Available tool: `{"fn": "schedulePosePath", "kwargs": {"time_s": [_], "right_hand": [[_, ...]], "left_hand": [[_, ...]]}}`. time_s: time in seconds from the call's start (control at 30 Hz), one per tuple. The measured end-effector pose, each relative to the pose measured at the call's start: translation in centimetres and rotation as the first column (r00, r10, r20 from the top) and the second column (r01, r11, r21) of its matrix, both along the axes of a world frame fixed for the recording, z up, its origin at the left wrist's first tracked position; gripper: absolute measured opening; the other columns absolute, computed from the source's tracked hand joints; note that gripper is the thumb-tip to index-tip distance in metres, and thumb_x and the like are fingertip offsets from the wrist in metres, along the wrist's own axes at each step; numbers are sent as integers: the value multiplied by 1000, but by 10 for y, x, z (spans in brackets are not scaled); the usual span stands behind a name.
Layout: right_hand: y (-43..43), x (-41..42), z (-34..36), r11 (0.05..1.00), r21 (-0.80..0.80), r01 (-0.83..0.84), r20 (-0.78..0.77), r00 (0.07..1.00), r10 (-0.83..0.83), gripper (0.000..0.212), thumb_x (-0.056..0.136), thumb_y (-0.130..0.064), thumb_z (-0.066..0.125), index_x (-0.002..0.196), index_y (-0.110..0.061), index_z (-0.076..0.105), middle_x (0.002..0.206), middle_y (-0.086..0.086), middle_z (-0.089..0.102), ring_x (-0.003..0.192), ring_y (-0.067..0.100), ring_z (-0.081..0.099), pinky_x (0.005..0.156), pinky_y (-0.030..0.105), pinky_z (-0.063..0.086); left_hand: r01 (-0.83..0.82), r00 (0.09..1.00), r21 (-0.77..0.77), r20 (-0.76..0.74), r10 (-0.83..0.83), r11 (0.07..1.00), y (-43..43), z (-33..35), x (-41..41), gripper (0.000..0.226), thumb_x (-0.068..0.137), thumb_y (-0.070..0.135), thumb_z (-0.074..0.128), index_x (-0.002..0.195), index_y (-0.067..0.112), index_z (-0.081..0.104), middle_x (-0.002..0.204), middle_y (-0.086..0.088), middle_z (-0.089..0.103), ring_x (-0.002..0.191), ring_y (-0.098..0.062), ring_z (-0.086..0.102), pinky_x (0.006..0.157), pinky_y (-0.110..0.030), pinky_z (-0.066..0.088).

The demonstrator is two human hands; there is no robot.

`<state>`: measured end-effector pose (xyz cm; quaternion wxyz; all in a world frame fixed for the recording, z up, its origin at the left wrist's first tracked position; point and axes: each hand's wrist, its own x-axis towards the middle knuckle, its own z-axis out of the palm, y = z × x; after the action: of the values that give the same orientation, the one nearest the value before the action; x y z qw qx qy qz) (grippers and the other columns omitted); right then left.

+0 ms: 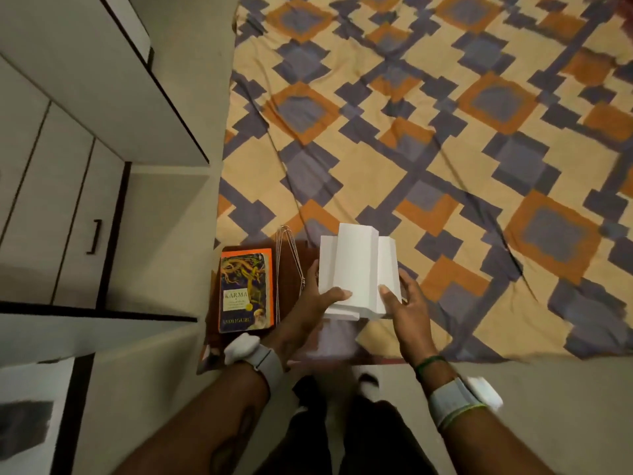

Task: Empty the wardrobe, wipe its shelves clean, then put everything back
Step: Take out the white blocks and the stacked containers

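Patterned bedding [445, 132] filled the upper right of the frame, with wardrobe doors [68, 149] at the left. At lower centre, a stack of white boxes [358, 269] was at the bed's near edge, gripped between both hands. The left hand [318, 296] curled round its left side and the right hand [407, 303] round its right, thumbs on top. A book [246, 289] lay just left.

Matt white card boxes [356, 269] show against a creased, printed cloth sheet [445, 132]; the book [246, 289] cover looks faintly glossy, the hangers [287, 255] are thin metal wire, the wardrobe [68, 149] smooth matt laminate.
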<state>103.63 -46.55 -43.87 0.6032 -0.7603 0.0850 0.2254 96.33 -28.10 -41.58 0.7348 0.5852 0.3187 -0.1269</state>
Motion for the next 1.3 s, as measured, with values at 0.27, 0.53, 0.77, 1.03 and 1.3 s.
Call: {"fn": "schedulePosePath", "kwargs": {"time_s": [0.27,0.53,0.77,1.03,1.3], "right_hand": [[46,122,-128,995,9,-100,-142,985,100,51,95,-28,69,142,-27,51,136,-8,59,117,16,62,97,50,55],[59,181,-258,979,-58,-193,-158,970,182,65,88,-48,69,146,-33,44,141,-8,56,127,17,56,102,54,51],[68,166,-279,975,-96,-199,-175,968,181,65,88,-40,68,146,-35,42,146,-10,51,131,15,51,106,52,49],[75,170,-267,903,-233,-361,-153,931,332,63,86,-39,68,144,-32,44,145,-5,55,131,21,53,107,49,47],[89,161,-145,764,-372,-527,-136,845,516,43,96,-15,60,136,-4,51,133,15,59,121,32,56,90,32,44]], "left_hand": [[-180,976,-2,-129,178,984,31,-126,110,110,60,39,81,153,30,23,130,3,57,116,-18,58,94,-37,55],[-222,951,28,-215,223,975,45,-252,173,99,66,27,75,153,25,28,134,-3,58,119,-24,58,89,-33,53],[-152,920,185,-332,207,971,44,-271,178,95,63,29,67,150,22,29,138,-1,49,120,-21,50,88,-32,46],[77,841,457,-507,188,886,38,-235,193,64,78,19,65,135,5,43,116,-3,55,106,-24,56,90,-35,51],[223,879,524,-473,63,822,57,-119,147,15,85,12,61,74,4,55,74,-11,56,68,-27,56,61,-35,44]]}}
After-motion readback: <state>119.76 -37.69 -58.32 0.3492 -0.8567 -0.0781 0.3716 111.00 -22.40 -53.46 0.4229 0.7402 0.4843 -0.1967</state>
